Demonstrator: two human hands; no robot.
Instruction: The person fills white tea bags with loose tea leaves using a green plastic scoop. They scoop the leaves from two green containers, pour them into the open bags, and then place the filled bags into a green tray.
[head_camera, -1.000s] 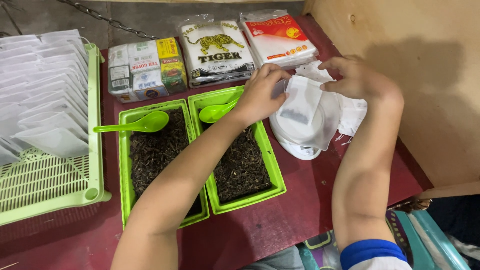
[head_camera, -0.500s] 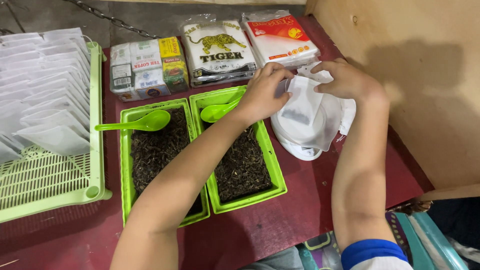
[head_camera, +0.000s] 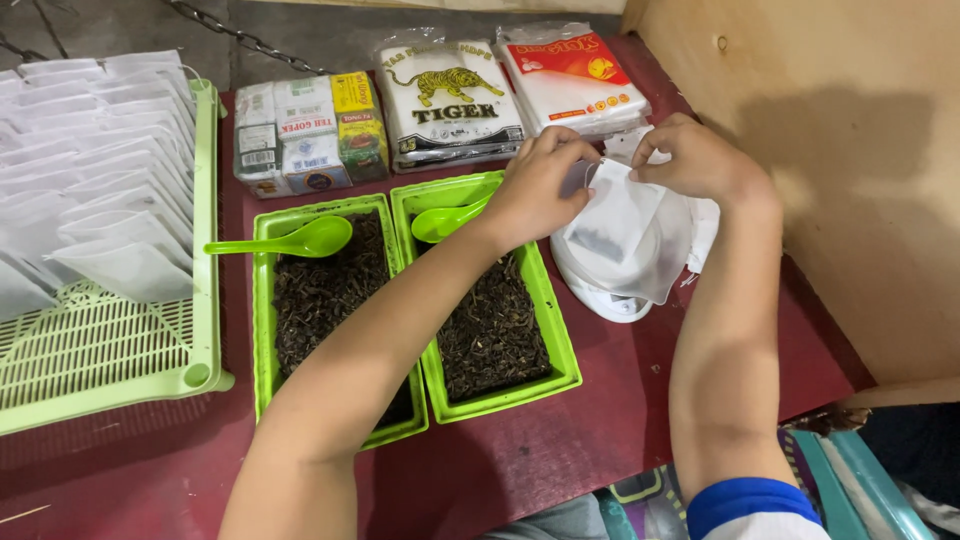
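My left hand (head_camera: 535, 190) and right hand (head_camera: 695, 160) stayed pinched on the white filter-paper tea pouch (head_camera: 625, 225); barely shifted, its mouth held open above the white round scale (head_camera: 610, 290).

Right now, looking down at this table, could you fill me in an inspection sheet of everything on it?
Surface: dark red table top, worn.
Job's things: small white filter pouch with a dark clump inside, held over a round white scale.
Clutter: two bright green plastic trays of dark loose leaves, a green plastic spoon on each; pale green slotted rack of white pouches; three printed packets at the back.
Hands: left hand and right hand pinch the pouch's top.
Cables: grey chain behind the table.
Surroundings: wooden panel on the right.
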